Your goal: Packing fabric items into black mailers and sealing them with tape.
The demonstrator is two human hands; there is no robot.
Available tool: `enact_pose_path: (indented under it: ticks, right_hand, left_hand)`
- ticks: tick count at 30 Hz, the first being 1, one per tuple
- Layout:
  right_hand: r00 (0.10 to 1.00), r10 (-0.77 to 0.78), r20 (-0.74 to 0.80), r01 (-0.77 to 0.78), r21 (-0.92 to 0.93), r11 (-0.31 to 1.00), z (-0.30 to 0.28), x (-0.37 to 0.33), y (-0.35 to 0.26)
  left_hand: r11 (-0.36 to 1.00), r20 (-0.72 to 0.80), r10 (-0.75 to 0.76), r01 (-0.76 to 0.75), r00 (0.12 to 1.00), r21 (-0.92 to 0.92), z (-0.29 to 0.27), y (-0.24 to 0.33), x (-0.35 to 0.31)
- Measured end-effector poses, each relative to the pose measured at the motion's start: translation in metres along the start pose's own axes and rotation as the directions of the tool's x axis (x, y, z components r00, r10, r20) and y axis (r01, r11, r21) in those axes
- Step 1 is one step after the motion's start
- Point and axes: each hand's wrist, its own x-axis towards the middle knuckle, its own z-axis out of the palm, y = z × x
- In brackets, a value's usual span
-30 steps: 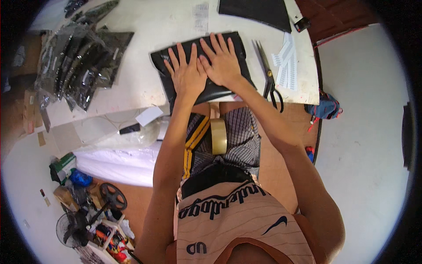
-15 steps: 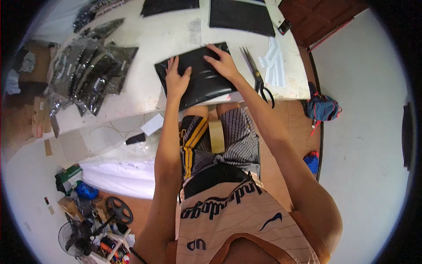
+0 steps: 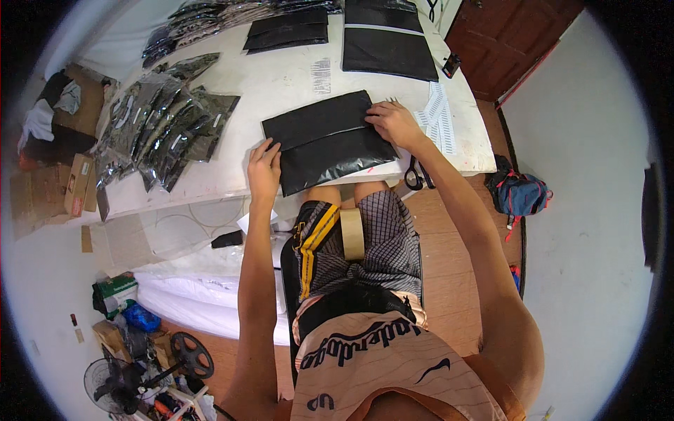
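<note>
A black plastic mailer bag (image 3: 330,151) lies tilted at the table's near edge, its flap folded down over the upper half. The fingers of my left hand (image 3: 264,170) are closed at its left edge, with the thumb hidden. At the right edge, near the flap's end, my right hand (image 3: 393,125) pinches the bag. Beneath my right hand and forearm lie black-handled scissors (image 3: 415,175); their tips show past my knuckles. A tan roll of tape (image 3: 352,235) rests between my thighs.
Clear-wrapped dark packets (image 3: 168,126) spread over the table's left side. More black bags (image 3: 390,52) lie at the far side, in piles. Printed label strips (image 3: 441,119) and a small black device (image 3: 451,66) are at the right. A backpack (image 3: 523,189) sits on the floor.
My hands have moved from flat on top of the bag out to its two side edges. The bag's flap seam now shows. The whole view has shifted slightly.
</note>
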Motion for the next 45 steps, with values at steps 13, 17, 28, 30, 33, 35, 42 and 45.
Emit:
enact_pose_path:
  ticks: [13, 17, 28, 30, 33, 35, 42, 45]
  right_hand:
    - [0.991, 0.134, -0.027, -0.135, -0.063, 0.989, 0.012, -0.009, 0.004]
    - [0.969, 0.216, -0.12, -0.219, -0.015, 0.976, -0.006, 0.013, -0.024]
    - [0.943, 0.319, 0.092, -0.328, 0.112, 0.938, 0.06, 0.069, -0.065]
    - [0.955, 0.287, 0.078, -0.294, 0.113, 0.949, 0.064, 0.071, -0.071]
    - [0.957, 0.29, 0.026, -0.291, 0.101, 0.951, 0.067, 0.073, -0.067]
    - [0.961, 0.278, 0.0, -0.277, 0.099, 0.956, 0.071, 0.072, -0.063]
    - [0.951, 0.302, 0.061, -0.306, 0.076, 0.949, 0.065, 0.074, -0.055]
    - [0.912, 0.388, 0.132, -0.395, 0.034, 0.918, 0.057, 0.068, -0.051]
  left_hand:
    - [0.986, -0.05, 0.164, -0.165, 0.985, -0.011, 0.002, 0.0, -0.012]
    - [0.988, -0.042, 0.153, -0.154, 0.987, -0.023, -0.008, -0.005, -0.014]
    - [0.993, -0.014, 0.106, -0.105, 0.994, 0.061, -0.026, 0.014, 0.012]
    - [0.996, -0.152, 0.082, -0.074, 0.985, 0.057, -0.016, 0.039, 0.032]
    - [0.986, -0.061, 0.084, -0.074, 0.995, 0.151, 0.039, 0.06, 0.052]
    - [0.975, -0.019, -0.071, 0.073, 0.997, 0.208, 0.075, 0.055, 0.044]
    - [0.851, -0.004, -0.425, 0.401, 0.905, 0.339, 0.07, 0.042, 0.025]
    - [0.851, 0.021, -0.425, 0.392, 0.905, 0.351, 0.069, 0.041, 0.023]
